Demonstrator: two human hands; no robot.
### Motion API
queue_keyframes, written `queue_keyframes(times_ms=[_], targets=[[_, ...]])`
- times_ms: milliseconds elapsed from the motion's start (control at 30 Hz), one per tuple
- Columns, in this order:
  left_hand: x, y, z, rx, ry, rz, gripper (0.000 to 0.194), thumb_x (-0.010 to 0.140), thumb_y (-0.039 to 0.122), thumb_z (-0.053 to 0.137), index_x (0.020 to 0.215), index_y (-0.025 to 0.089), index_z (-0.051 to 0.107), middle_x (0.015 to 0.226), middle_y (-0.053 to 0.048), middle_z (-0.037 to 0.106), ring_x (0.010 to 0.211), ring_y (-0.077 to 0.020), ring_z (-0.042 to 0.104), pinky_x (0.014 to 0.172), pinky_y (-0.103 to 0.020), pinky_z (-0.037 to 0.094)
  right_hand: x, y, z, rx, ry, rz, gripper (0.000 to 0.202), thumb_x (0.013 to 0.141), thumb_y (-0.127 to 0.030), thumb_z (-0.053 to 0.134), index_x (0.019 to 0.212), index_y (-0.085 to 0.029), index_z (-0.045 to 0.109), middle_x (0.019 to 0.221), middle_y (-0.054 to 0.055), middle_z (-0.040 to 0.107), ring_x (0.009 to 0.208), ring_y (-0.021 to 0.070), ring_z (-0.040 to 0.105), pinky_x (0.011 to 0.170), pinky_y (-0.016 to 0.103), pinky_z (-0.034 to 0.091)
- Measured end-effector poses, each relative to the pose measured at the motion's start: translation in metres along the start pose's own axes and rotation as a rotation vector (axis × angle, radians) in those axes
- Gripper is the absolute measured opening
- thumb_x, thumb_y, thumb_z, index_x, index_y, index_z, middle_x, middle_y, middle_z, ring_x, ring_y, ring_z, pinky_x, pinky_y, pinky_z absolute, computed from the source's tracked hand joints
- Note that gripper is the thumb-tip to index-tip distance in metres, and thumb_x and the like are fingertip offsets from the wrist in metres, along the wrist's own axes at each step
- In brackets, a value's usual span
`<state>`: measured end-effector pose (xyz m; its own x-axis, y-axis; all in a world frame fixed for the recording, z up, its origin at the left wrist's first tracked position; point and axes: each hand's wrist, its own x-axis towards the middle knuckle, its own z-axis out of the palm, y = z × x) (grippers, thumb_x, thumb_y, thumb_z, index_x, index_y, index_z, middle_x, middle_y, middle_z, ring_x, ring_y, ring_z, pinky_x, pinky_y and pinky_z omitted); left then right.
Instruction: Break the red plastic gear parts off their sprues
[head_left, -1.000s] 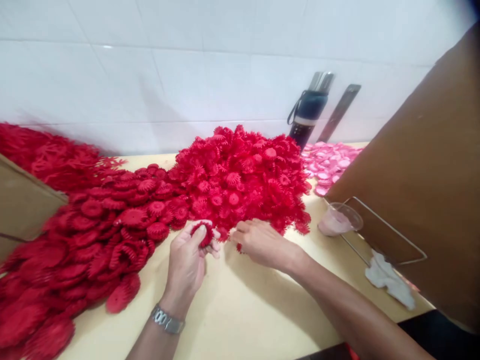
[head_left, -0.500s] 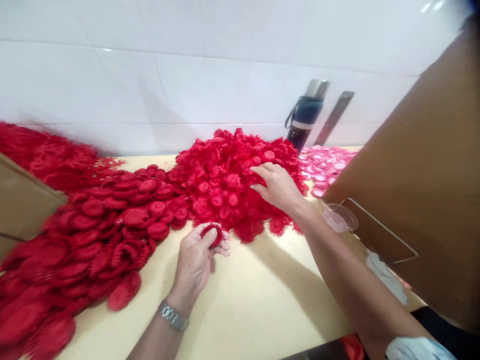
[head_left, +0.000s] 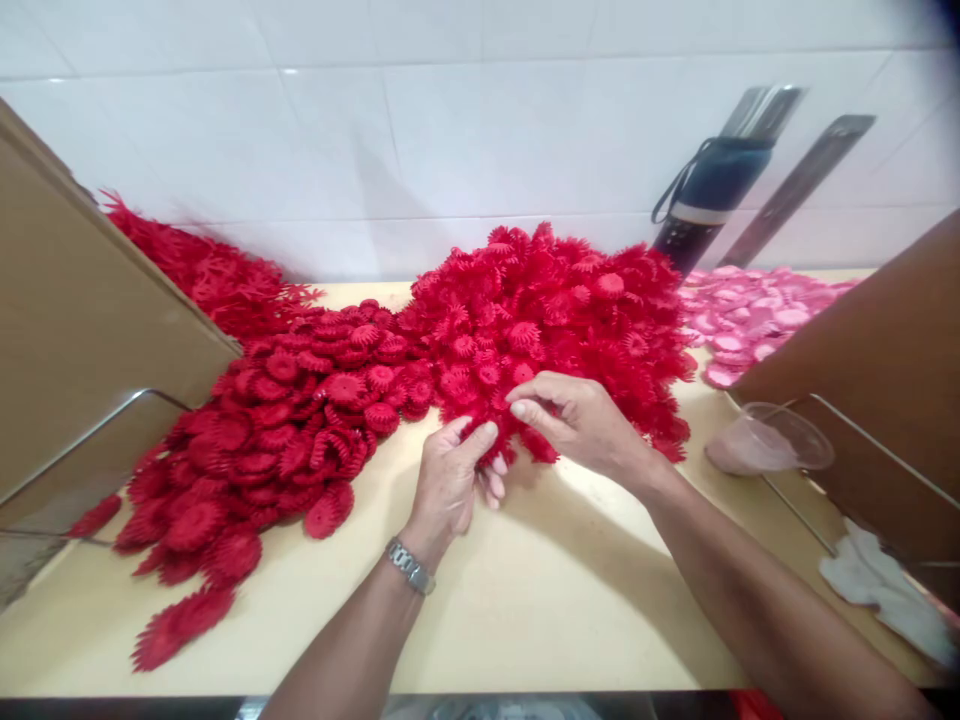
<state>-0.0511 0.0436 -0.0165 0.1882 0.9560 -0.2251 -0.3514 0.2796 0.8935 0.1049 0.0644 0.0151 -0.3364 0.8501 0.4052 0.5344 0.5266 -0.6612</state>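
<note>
Near the front of a bright red pile of frilly flower pieces (head_left: 559, 315), my two hands are close together. My left hand (head_left: 450, 478), with a metal watch (head_left: 410, 566) on the wrist, is closed with its thumb over curled fingers. Red shows between them from a red flower piece, which blends into the pile behind. My right hand (head_left: 585, 418) is just to its right, thumb and forefinger pinched together at the pile's front edge. Whatever sits in that pinch is too small and blurred to make out. Darker red scalloped discs (head_left: 262, 440) are heaped to the left.
Cardboard boxes flank the table, one at left (head_left: 97, 270) and one at right (head_left: 892, 400). A blue flask (head_left: 712, 190) and a metal strip (head_left: 799, 190) lean at the tiled wall. Pink pieces (head_left: 757, 315), a clear plastic cup (head_left: 772, 440) and white tissue (head_left: 885, 590) are at right.
My right hand has come down from the bright red pile towards my left hand. My left hand still holds the red piece. The view has shifted, showing more of the left box.
</note>
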Motion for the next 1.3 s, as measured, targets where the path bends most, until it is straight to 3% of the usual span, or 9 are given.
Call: queue_keyframes(times_ms=[167, 367, 500, 633, 767, 933, 1033, 1167, 1300], targets=[[0.002, -0.003, -0.002, 0.032, 0.032, -0.042, 0.030, 0.069, 0.042, 0.065, 0.070, 0.016, 0.050, 0.039, 0.004, 0.053, 0.024, -0.0075, 0.041, 0.023, -0.014, 0.026, -0.002, 0.011, -0.007, -0.124, 0.132, 0.100, 0.017, 0.083, -0.019, 0.052, 0.069, -0.015, 0.061, 0.061, -0.001, 0.055, 0.056, 0.0100, 0.048, 0.054, 0.021, 0.036], [0.007, 0.004, -0.007, 0.021, 0.147, 0.033, 0.036, 0.072, 0.049, 0.060, 0.068, 0.015, 0.051, 0.040, 0.003, 0.053, 0.025, -0.0072, 0.042, 0.026, -0.015, 0.027, -0.005, 0.005, 0.005, -0.116, -0.145, -0.045, 0.012, 0.083, -0.018, 0.054, 0.078, -0.016, 0.064, 0.072, 0.001, 0.061, 0.065, 0.0109, 0.054, 0.061, 0.021, 0.040], [0.009, 0.015, -0.009, -0.118, 0.186, 0.176, 0.023, 0.071, 0.034, 0.063, 0.079, 0.014, 0.054, 0.056, 0.000, 0.062, 0.042, -0.0102, 0.056, 0.039, -0.019, 0.042, -0.013, 0.003, 0.037, -0.411, -0.310, -0.191, 0.013, 0.082, -0.018, 0.055, 0.089, -0.018, 0.065, 0.083, 0.006, 0.063, 0.073, 0.0171, 0.056, 0.064, 0.028, 0.042], [0.009, 0.016, -0.009, -0.126, 0.189, 0.192, 0.022, 0.067, 0.023, 0.066, 0.084, 0.014, 0.055, 0.064, 0.000, 0.065, 0.048, -0.0104, 0.058, 0.042, -0.019, 0.042, -0.015, 0.001, 0.052, -0.604, -0.324, -0.250, 0.019, 0.083, -0.013, 0.047, 0.078, -0.019, 0.064, 0.075, 0.005, 0.063, 0.063, 0.0178, 0.054, 0.057, 0.030, 0.039], [0.008, 0.012, -0.009, -0.088, 0.196, 0.176, 0.018, 0.067, 0.025, 0.066, 0.069, 0.013, 0.053, 0.058, 0.001, 0.061, 0.043, -0.0090, 0.054, 0.037, -0.018, 0.038, -0.005, 0.001, 0.020, -0.624, -0.234, -0.209, 0.021, 0.083, -0.011, 0.045, 0.071, -0.018, 0.061, 0.071, 0.004, 0.061, 0.063, 0.0150, 0.053, 0.062, 0.028, 0.041], [0.004, 0.008, -0.006, -0.024, 0.188, 0.098, 0.022, 0.067, 0.029, 0.066, 0.066, 0.016, 0.049, 0.047, 0.005, 0.053, 0.033, -0.0063, 0.045, 0.032, -0.016, 0.029, 0.011, 0.019, -0.038, -0.704, 0.086, 0.044, 0.018, 0.085, -0.021, 0.049, 0.087, -0.016, 0.066, 0.082, 0.009, 0.063, 0.077, 0.0208, 0.057, 0.069, 0.032, 0.042], [0.003, 0.006, -0.003, 0.021, 0.169, 0.076, 0.026, 0.066, 0.033, 0.068, 0.063, 0.016, 0.048, 0.046, 0.006, 0.051, 0.033, -0.0046, 0.042, 0.031, -0.015, 0.026, 0.011, 0.017, -0.037, -0.400, 0.107, 0.120, 0.017, 0.082, -0.026, 0.054, 0.092, -0.018, 0.066, 0.085, 0.007, 0.064, 0.075, 0.0188, 0.059, 0.067, 0.031, 0.044], [0.001, 0.001, 0.001, 0.077, 0.167, 0.076, 0.029, 0.062, 0.037, 0.071, 0.064, 0.015, 0.052, 0.045, 0.007, 0.048, 0.034, -0.0038, 0.039, 0.031, -0.014, 0.026, 0.003, -0.003, 0.000, 0.361, -0.143, 0.259, 0.019, 0.079, -0.035, 0.058, 0.083, -0.016, 0.061, 0.071, 0.001, 0.062, 0.060, 0.0121, 0.057, 0.053, 0.023, 0.044], [0.000, -0.004, 0.002, 0.095, 0.144, 0.046, 0.039, 0.060, 0.048, 0.070, 0.057, 0.015, 0.049, 0.041, 0.007, 0.044, 0.032, -0.0042, 0.037, 0.030, -0.015, 0.026, 0.000, -0.009, 0.025, 0.773, -0.237, 0.353, 0.028, 0.071, -0.039, 0.067, 0.074, -0.016, 0.050, 0.065, -0.001, 0.060, 0.059, 0.0118, 0.058, 0.057, 0.025, 0.047]])
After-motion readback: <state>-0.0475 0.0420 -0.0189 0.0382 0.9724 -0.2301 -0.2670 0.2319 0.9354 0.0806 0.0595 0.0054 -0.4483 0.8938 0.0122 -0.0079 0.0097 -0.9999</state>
